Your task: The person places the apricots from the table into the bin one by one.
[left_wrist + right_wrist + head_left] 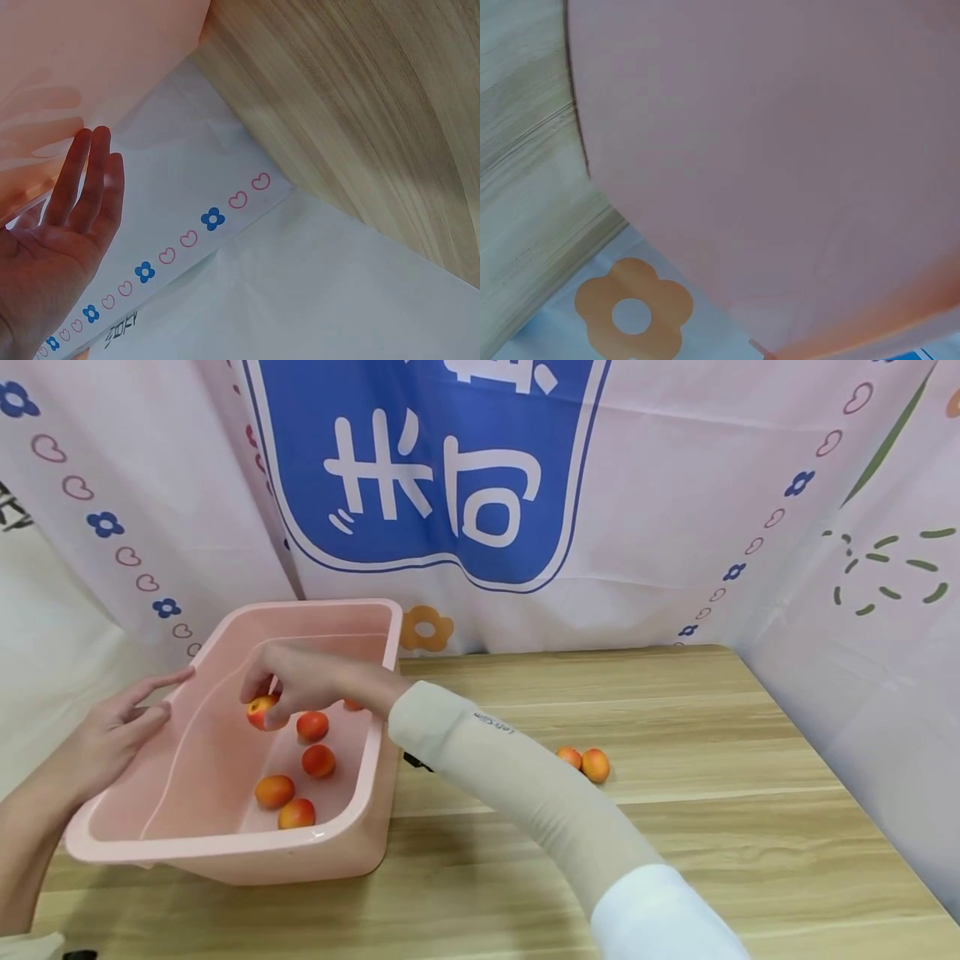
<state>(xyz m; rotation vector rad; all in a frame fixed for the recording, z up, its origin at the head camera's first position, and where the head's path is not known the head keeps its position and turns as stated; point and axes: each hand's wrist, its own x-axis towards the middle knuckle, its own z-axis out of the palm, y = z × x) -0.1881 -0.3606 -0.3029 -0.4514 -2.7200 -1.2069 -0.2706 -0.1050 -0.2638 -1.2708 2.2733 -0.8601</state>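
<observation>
A deep pink plastic basin [225, 848] stands at the left of the table. Inside it, my right hand [303, 678] pinches a red-and-yellow apricot [258, 711] above the basin floor. Several more apricots [318, 761] lie below, one partly hidden by the right forearm. My left hand [112, 739] rests at the basin's left rim; in the left wrist view its fingers [94, 184] are straight against the outer wall. The right wrist view shows mostly the basin's outer wall [765, 165], and the right hand is out of sight there.
Two apricots [596, 765] sit together on the wood-grain table [675, 827], right of the basin, one partly behind the sleeve [525, 785]. Printed cloth [645, 527] hangs behind and at both sides. A small black object [417, 762] shows beside the basin.
</observation>
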